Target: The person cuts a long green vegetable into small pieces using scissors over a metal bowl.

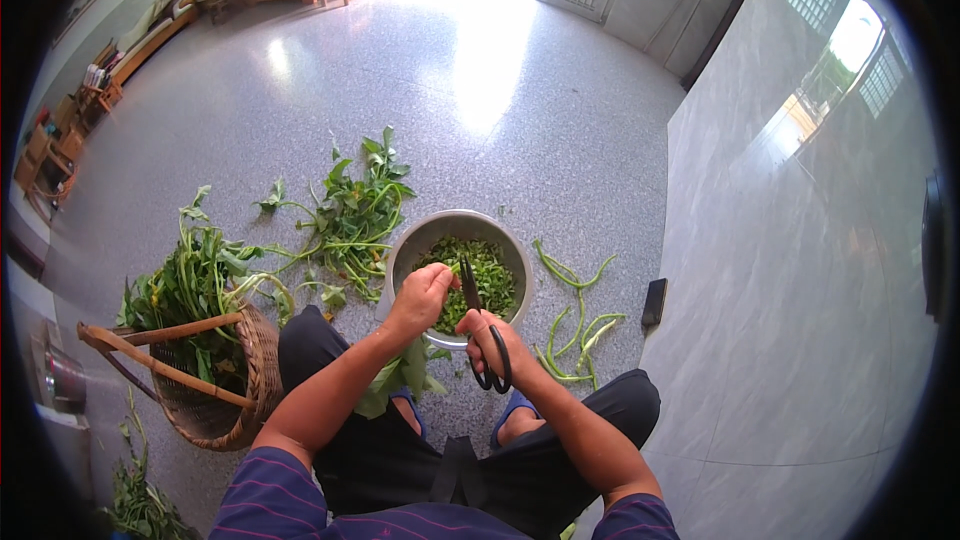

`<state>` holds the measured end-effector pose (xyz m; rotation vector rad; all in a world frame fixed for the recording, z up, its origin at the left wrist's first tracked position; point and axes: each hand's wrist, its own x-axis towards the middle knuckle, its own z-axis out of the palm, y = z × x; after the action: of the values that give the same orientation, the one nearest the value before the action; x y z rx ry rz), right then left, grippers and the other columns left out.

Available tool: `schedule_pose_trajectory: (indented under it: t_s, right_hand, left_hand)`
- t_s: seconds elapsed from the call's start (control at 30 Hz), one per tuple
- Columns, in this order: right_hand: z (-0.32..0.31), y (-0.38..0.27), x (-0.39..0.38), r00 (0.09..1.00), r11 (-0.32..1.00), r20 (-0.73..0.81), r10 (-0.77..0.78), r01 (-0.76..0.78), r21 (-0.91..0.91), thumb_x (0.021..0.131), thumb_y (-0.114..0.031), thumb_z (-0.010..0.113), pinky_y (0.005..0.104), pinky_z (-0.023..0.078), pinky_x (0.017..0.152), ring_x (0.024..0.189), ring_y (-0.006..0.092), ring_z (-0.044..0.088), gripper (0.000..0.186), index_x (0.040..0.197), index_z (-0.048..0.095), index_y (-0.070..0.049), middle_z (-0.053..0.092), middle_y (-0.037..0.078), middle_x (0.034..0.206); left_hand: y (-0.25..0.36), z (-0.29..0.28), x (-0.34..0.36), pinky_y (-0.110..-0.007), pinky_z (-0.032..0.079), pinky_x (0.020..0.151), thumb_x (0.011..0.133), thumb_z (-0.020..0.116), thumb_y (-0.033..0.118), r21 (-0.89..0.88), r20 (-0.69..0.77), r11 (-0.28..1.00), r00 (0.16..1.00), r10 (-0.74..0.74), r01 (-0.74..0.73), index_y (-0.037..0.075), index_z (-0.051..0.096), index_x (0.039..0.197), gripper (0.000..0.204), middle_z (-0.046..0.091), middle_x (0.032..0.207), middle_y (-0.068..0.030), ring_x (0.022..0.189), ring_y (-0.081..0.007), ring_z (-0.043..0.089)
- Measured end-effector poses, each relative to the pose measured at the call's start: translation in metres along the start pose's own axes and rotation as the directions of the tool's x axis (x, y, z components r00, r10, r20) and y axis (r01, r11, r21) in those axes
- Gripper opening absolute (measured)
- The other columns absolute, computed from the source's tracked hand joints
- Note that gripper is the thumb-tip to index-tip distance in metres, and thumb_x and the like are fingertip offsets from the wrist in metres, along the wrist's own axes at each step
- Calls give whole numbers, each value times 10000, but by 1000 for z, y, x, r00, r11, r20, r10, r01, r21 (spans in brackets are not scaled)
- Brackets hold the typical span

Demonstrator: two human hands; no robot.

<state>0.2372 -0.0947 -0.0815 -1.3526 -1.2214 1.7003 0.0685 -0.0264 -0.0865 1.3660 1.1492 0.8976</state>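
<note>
Under L grip (425, 296) & R grip (490, 338), metal bowl (405, 265) is holding chopped greens (491, 285); R is grasping blk scissors (471, 287), L is pinching green stem (456, 271) beside them; basket (262, 370) is standing L of both.

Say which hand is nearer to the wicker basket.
Left. The left hand is over the metal bowl, to the right of the wicker basket; the right hand, holding the scissors, is farther right.
</note>
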Motion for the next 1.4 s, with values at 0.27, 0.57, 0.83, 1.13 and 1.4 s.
schedule_pose_trajectory:
  t_s: [0.27, 0.57, 0.83, 1.13, 1.4]
  right_hand:
    - [3, 10, 3, 995, 966, -54, -89, 73, -248, 964, -495, 470, 326, 435, 557, 586, 170, 544, 455, 948, 554, -48, 531, 50, 642]
    - [5, 1, -2, 996, 977, -55, -75, 62, -204, 947, -488, 517, 303, 420, 533, 563, 144, 522, 450, 922, 573, -42, 520, 25, 619]
    - [2, -5, -2, 997, 998, -51, 50, -52, -40, 938, -528, 514, 287, 424, 476, 529, 120, 526, 493, 914, 567, -38, 478, 5, 583]
    - [5, -10, -9, 994, 873, -84, -63, 14, -487, 941, -583, 416, 469, 459, 776, 943, 433, 602, 540, 1058, 524, -67, 635, 217, 890]
    - [10, -8, -8, 988, 910, -94, -119, 71, -407, 940, -488, 510, 399, 471, 727, 817, 336, 628, 459, 1009, 563, -38, 627, 188, 836]
  left_hand:
    - [3, 2, -5, -347, 466, 656, 975, 476, 194, 315, -40, 933, 980, 195, -173, -18, 614, 926, 258, 618, 762, -132, 715, -240, 607]
    - [9, 2, -6, -378, 486, 735, 969, 477, 186, 347, -29, 929, 988, 151, -132, -29, 609, 944, 254, 655, 860, -186, 836, -320, 646]
    - [-2, 1, -2, -290, 393, 505, 995, 452, 222, 212, -24, 962, 983, 179, -170, -1, 575, 853, 292, 513, 618, -41, 537, -126, 496]
    - [6, 6, -7, -452, 446, 605, 984, 458, 214, 341, -62, 915, 966, 253, -217, -8, 557, 869, 269, 609, 729, -188, 693, -392, 603]
    - [3, 7, -6, -490, 436, 627, 977, 466, 224, 408, -64, 890, 966, 252, -205, -7, 520, 835, 276, 591, 741, -239, 754, -449, 578]
